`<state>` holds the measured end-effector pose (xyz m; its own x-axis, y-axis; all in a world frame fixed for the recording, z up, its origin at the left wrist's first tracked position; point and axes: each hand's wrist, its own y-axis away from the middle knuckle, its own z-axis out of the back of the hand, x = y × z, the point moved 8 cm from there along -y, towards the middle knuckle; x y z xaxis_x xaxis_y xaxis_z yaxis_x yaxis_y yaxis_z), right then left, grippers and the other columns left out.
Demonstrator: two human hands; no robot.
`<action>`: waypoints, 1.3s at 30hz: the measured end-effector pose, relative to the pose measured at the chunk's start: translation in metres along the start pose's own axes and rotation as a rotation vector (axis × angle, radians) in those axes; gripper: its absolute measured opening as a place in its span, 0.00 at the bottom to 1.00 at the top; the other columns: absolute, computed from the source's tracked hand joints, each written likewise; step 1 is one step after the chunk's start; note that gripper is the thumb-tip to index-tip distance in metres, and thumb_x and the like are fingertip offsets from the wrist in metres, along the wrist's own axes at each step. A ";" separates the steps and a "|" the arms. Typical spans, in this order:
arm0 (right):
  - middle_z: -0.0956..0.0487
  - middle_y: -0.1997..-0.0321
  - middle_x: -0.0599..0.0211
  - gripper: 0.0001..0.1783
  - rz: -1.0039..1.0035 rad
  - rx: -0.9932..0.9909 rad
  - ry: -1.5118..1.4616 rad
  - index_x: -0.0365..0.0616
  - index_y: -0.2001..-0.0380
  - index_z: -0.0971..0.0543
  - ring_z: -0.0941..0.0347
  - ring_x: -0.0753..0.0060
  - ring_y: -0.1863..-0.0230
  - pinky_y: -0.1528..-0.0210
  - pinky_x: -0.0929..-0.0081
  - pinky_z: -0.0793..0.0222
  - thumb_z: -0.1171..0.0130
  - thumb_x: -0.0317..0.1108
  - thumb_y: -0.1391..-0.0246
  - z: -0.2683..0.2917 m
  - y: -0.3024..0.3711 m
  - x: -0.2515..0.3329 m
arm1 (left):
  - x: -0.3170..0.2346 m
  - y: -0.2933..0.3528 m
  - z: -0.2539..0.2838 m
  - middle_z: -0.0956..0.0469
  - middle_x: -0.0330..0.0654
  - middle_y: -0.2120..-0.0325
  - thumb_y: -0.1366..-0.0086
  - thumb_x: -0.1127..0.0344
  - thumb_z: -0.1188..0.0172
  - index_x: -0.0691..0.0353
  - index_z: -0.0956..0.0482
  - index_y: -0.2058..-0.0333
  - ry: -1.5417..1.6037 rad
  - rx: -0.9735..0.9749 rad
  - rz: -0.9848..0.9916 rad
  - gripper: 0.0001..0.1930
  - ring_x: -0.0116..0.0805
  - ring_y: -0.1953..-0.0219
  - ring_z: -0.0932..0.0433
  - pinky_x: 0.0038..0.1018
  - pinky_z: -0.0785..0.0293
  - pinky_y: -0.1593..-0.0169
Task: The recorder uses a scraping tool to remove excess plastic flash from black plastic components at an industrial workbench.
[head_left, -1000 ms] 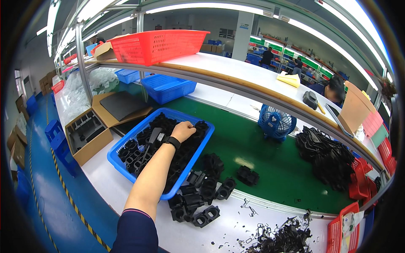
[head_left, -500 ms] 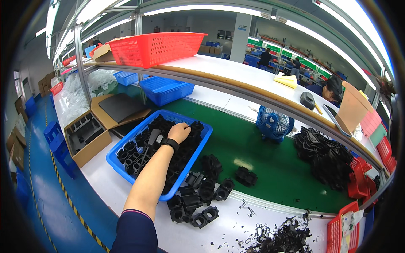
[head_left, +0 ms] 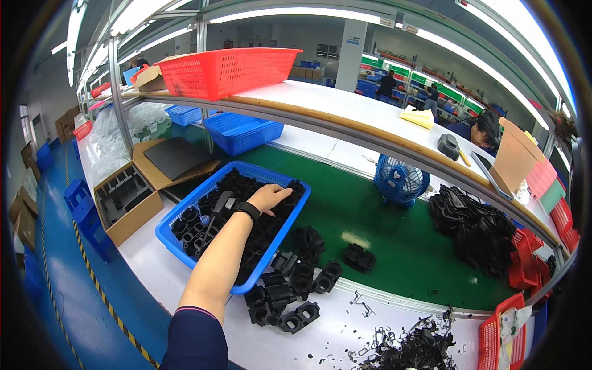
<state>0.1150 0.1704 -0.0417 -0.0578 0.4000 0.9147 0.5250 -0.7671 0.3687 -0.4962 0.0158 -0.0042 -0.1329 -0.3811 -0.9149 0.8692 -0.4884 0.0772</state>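
Observation:
My left hand (head_left: 269,198) reaches into the blue plastic basket (head_left: 163,233), near its far right corner. Its fingers bend over a black moulded plastic part (head_left: 298,187), with the thumb on the near side; the fingertips are partly hidden. A dark band with a square face circles the wrist. Black plastic parts (head_left: 196,234) of the same sort fill the basket. Several more black parts (head_left: 302,277) lie just outside its near right side, one part (head_left: 359,258) apart on the green mat. My right hand is out of the picture.
A carton (head_left: 132,213) with black pieces stands left of the basket. Overhead runs a shelf bearing a red basket (head_left: 228,71). Further right are a blue fan (head_left: 401,179), a heap of black pieces (head_left: 472,231), black scraps (head_left: 413,351) and a red basket (head_left: 490,339).
My left hand has shifted slightly right inside the basket, and its fingers reach further toward the right rim. The black part by the fingers has moved a little right too.

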 end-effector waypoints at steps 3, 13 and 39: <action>0.21 0.63 0.58 0.14 0.003 0.017 0.002 0.37 0.53 0.28 0.25 0.77 0.72 0.72 0.83 0.27 0.49 0.30 0.41 -0.002 -0.001 0.000 | 0.005 -0.004 0.001 0.26 0.43 0.66 0.39 0.48 0.46 0.68 0.28 0.51 -0.089 0.040 -0.016 0.27 0.36 0.64 0.25 0.35 0.21 0.67; 0.21 0.63 0.57 0.14 0.002 0.016 -0.019 0.36 0.53 0.28 0.24 0.76 0.71 0.72 0.82 0.26 0.50 0.29 0.41 0.002 0.000 -0.002 | 0.017 -0.009 0.010 0.30 0.55 0.56 0.39 0.43 0.49 0.73 0.33 0.48 -0.111 0.000 0.111 0.35 0.48 0.53 0.28 0.42 0.22 0.62; 0.21 0.63 0.56 0.15 -0.006 -0.017 -0.014 0.36 0.53 0.28 0.24 0.75 0.71 0.73 0.81 0.26 0.49 0.31 0.42 0.009 0.000 -0.008 | 0.002 -0.001 0.004 0.25 0.56 0.63 0.39 0.37 0.53 0.74 0.30 0.51 -0.173 0.044 0.058 0.38 0.44 0.64 0.22 0.37 0.21 0.64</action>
<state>0.1230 0.1715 -0.0501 -0.0486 0.4115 0.9101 0.5102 -0.7731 0.3768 -0.4997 0.0122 -0.0048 -0.1663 -0.5375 -0.8267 0.8565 -0.4942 0.1490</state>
